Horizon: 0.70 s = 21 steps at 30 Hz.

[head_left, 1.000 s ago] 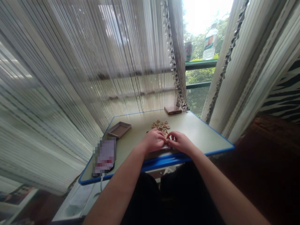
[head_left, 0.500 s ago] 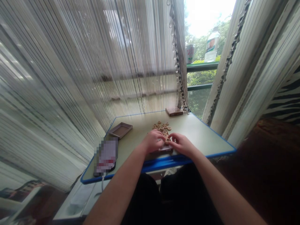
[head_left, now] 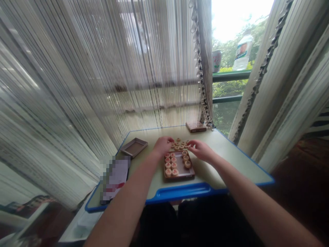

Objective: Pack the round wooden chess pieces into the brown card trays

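A shallow brown tray lies near the table's front edge, with several round wooden game pieces marked in red set in rows inside it. Just beyond it is a loose pile of the same pieces. My left hand rests at the pile's left side with its fingers curled down over the pieces. At the pile's right side, my right hand has its fingertips pinched together on a piece. Both forearms reach in from below.
The table is pale with a blue rim. An empty tray lid sits at the left, a blurred phone at the front left, a small brown box at the back. Curtains hang close behind; a can and a bottle stand on the window rail.
Both hands have moved from the tray near the front edge out to the loose pile, uncovering the tray's rows of pieces. The camera has tilted and shifted.
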{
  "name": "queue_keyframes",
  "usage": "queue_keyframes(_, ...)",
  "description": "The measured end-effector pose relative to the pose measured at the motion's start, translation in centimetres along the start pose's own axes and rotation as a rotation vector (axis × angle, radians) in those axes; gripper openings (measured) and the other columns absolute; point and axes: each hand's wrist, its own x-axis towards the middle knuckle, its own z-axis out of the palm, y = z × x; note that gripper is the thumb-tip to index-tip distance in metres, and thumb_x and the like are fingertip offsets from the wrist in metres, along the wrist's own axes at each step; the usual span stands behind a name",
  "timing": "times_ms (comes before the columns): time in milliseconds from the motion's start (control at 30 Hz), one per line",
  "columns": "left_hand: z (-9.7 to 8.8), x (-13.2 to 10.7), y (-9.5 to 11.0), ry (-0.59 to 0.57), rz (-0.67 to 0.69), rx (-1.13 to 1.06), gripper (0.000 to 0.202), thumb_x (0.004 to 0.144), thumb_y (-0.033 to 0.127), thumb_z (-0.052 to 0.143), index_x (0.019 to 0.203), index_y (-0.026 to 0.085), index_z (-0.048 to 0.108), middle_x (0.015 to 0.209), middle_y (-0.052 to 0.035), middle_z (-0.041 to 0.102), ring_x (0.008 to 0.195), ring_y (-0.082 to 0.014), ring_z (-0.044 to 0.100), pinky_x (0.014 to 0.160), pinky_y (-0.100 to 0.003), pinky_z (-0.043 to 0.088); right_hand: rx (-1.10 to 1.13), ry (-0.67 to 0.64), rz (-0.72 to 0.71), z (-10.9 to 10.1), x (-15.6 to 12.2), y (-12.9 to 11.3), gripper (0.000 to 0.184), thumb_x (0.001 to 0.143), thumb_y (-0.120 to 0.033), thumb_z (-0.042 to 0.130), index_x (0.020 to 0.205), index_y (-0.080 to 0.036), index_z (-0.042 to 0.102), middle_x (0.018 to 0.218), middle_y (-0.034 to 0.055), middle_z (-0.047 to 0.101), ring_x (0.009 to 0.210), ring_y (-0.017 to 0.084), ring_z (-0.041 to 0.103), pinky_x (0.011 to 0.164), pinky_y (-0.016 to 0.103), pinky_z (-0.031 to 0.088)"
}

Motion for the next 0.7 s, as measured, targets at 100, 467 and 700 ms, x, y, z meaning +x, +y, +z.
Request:
queue_keyframes(100,0.5,2.8,-1.2,-0.035,-0.009,-0.012,0.026,0.072,0.016,0.051,0.091,0.016,0.069,0.091,-0.0047,0.069,0.081,-0.0164,0.061,0.080,-0.025,0.046,-0.139,-0.040,0.018,0.9,4.2,0.5,0.026,0.071,-0.017,0.052,0.091,-0.020,0.068,0.091,0.0057,0.062,0.078,0.015,0.055,0.075,0.025,0.041)
queue_keyframes(467,3.8,4.5,-4.4,-0.063,-0.034,-0.037,0.028,0.072,0.028,0.053,0.091,0.017,0.069,0.082,-0.0043,0.067,0.074,-0.0149,0.059,0.072,-0.024,0.047,-0.374,-0.003,0.046,3.4,7.2,3.0,0.031,0.077,-0.023,0.047,0.103,-0.019,0.064,0.104,0.0090,0.061,0.095,0.021,0.053,0.084,0.029,0.038)
queue_keyframes(700,3.6,4.7,-4.5,-0.096,0.037,0.018,0.030,0.074,0.037,0.053,0.091,0.018,0.070,0.083,-0.0047,0.064,0.077,-0.0152,0.057,0.073,-0.025,0.046,-0.295,-0.025,0.143,3.2,7.4,3.9,0.029,0.078,-0.021,0.045,0.099,-0.015,0.065,0.099,0.0105,0.064,0.091,0.021,0.057,0.080,0.027,0.040)
